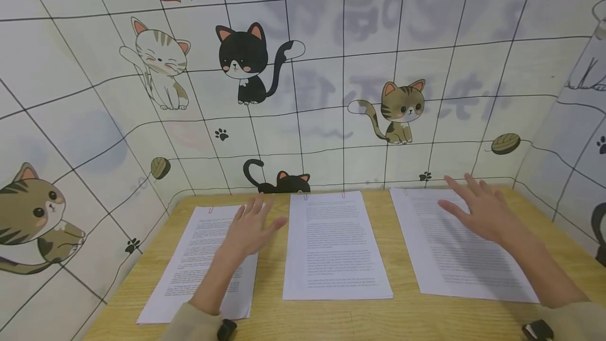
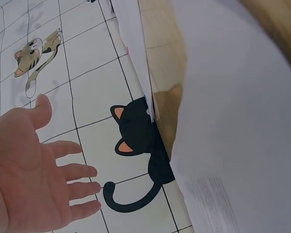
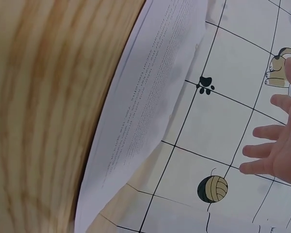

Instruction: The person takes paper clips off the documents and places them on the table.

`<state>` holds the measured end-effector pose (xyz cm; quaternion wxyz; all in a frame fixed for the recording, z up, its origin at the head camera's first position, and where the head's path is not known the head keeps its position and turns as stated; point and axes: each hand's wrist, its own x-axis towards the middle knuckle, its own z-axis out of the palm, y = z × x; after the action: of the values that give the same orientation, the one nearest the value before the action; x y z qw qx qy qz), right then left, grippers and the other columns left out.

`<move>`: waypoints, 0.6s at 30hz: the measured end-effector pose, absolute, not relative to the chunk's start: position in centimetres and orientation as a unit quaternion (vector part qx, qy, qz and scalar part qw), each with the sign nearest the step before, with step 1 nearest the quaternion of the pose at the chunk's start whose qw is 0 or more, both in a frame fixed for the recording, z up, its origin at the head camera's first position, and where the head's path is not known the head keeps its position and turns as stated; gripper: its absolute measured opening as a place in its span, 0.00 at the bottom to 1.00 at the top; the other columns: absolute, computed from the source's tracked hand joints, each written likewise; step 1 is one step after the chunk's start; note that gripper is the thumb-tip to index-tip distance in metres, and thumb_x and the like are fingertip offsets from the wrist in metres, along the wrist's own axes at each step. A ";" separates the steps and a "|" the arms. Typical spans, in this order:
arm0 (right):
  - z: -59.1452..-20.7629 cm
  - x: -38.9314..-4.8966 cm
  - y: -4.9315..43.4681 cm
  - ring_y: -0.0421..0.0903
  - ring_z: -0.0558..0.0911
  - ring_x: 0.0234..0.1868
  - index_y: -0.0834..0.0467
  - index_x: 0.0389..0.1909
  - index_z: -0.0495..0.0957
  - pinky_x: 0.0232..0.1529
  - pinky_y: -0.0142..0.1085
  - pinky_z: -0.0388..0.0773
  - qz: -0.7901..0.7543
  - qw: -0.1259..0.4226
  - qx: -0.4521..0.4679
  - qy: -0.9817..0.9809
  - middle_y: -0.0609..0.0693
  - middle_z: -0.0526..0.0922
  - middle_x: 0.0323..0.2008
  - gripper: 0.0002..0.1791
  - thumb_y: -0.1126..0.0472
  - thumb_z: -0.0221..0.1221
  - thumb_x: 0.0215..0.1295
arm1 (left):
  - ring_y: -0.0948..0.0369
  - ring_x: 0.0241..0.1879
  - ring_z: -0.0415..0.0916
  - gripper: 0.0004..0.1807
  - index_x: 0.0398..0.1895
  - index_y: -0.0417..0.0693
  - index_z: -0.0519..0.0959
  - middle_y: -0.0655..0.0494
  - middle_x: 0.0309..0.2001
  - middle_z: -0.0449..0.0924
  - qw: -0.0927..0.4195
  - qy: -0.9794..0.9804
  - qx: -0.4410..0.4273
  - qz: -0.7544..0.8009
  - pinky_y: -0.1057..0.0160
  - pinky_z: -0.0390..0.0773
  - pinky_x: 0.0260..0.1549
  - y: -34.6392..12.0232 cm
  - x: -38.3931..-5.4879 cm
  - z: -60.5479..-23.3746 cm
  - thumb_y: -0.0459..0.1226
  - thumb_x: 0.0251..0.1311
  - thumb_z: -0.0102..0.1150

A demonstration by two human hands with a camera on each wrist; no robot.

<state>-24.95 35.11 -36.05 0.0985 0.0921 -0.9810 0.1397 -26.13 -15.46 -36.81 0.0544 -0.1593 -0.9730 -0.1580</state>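
Three stacks of printed paper lie side by side on a wooden table, clipped at their far edges. My left hand (image 1: 249, 230) hovers over the upper right part of the left stack (image 1: 199, 262), fingers spread and holding nothing. Between the hands lies the middle stack (image 1: 338, 251), with two paper clips (image 1: 343, 194) on its top edge. Above the right stack (image 1: 440, 257) my right hand (image 1: 483, 209) is raised, its fingers apart and nothing in them. Both wrist views show the left palm (image 2: 29, 179) and right fingers (image 3: 262, 149) extended, away from the paper.
The wooden table (image 1: 341, 320) meets walls on its back and sides. The back wall (image 1: 322, 136) carries a black grid and cartoon cats. A dark strapped device (image 1: 226, 329) sits at the left sleeve, another (image 1: 538, 329) at the right sleeve.
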 end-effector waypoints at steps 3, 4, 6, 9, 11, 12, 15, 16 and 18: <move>-36.1 -24.9 35.4 0.86 0.46 0.67 0.58 0.80 0.46 0.63 0.76 0.38 0.144 0.100 0.091 -0.980 0.83 0.44 0.71 0.43 0.37 0.47 0.77 | 0.41 0.77 0.45 0.42 0.79 0.44 0.56 0.37 0.77 0.52 0.056 -0.970 -0.165 -0.169 0.42 0.43 0.74 -14.8 -26.1 -36.9 0.62 0.73 0.43; -36.1 -24.9 35.5 0.86 0.47 0.67 0.58 0.80 0.46 0.63 0.76 0.38 0.144 0.101 0.091 -0.980 0.84 0.45 0.70 0.43 0.37 0.47 0.76 | 0.41 0.77 0.45 0.42 0.78 0.43 0.57 0.37 0.77 0.53 0.055 -0.969 -0.167 -0.176 0.42 0.43 0.74 -14.5 -26.2 -37.0 0.62 0.73 0.43; -36.2 -24.9 35.8 0.86 0.48 0.67 0.59 0.80 0.47 0.62 0.76 0.40 0.143 0.103 0.089 -0.980 0.84 0.45 0.70 0.43 0.38 0.47 0.77 | 0.41 0.77 0.46 0.42 0.77 0.42 0.59 0.38 0.76 0.55 0.052 -0.966 -0.170 -0.186 0.43 0.44 0.74 -14.0 -26.2 -37.1 0.62 0.73 0.43; -36.5 -25.0 36.2 0.85 0.47 0.68 0.58 0.80 0.46 0.62 0.77 0.43 0.146 0.104 0.083 -0.980 0.83 0.45 0.70 0.43 0.37 0.47 0.76 | 0.41 0.77 0.47 0.42 0.77 0.42 0.60 0.38 0.76 0.57 0.051 -0.963 -0.175 -0.200 0.44 0.46 0.74 -13.2 -26.1 -37.2 0.63 0.73 0.43; -36.7 -25.1 36.5 0.84 0.48 0.68 0.58 0.80 0.46 0.60 0.77 0.45 0.150 0.102 0.077 -0.980 0.83 0.45 0.71 0.43 0.37 0.47 0.77 | 0.41 0.76 0.49 0.42 0.78 0.44 0.59 0.38 0.76 0.57 0.052 -0.960 -0.180 -0.208 0.43 0.48 0.73 -12.8 -26.1 -37.4 0.63 0.73 0.43; -36.8 -25.1 36.7 0.84 0.48 0.68 0.58 0.80 0.45 0.60 0.78 0.46 0.152 0.099 0.074 -0.981 0.83 0.45 0.70 0.43 0.37 0.47 0.77 | 0.41 0.76 0.50 0.42 0.78 0.44 0.59 0.39 0.75 0.58 0.053 -0.959 -0.181 -0.212 0.42 0.50 0.73 -12.6 -26.2 -37.4 0.63 0.72 0.43; -36.9 -25.2 37.1 0.84 0.50 0.67 0.59 0.80 0.45 0.59 0.78 0.49 0.162 0.090 0.069 -0.980 0.83 0.46 0.70 0.43 0.38 0.46 0.77 | 0.40 0.75 0.54 0.42 0.79 0.47 0.57 0.41 0.75 0.59 0.051 -0.956 -0.186 -0.222 0.38 0.54 0.70 -11.9 -26.2 -37.4 0.63 0.72 0.43; -37.0 -25.2 37.3 0.85 0.51 0.66 0.59 0.80 0.44 0.58 0.78 0.50 0.165 0.086 0.068 -0.980 0.84 0.46 0.70 0.43 0.38 0.46 0.77 | 0.40 0.74 0.56 0.42 0.79 0.47 0.57 0.40 0.75 0.60 0.051 -0.954 -0.188 -0.228 0.37 0.56 0.69 -11.6 -26.1 -37.4 0.63 0.72 0.43; -37.0 -25.3 37.6 0.85 0.52 0.66 0.60 0.80 0.43 0.57 0.78 0.51 0.171 0.078 0.066 -0.980 0.84 0.46 0.70 0.43 0.38 0.45 0.78 | 0.40 0.73 0.57 0.42 0.79 0.47 0.57 0.40 0.74 0.61 0.049 -0.952 -0.189 -0.234 0.36 0.58 0.67 -11.1 -26.1 -37.4 0.63 0.73 0.43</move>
<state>-25.26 37.55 -37.01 0.0784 0.0656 -0.9799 0.1711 -26.08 -11.11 -37.38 0.0486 -0.1895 -0.9525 -0.2335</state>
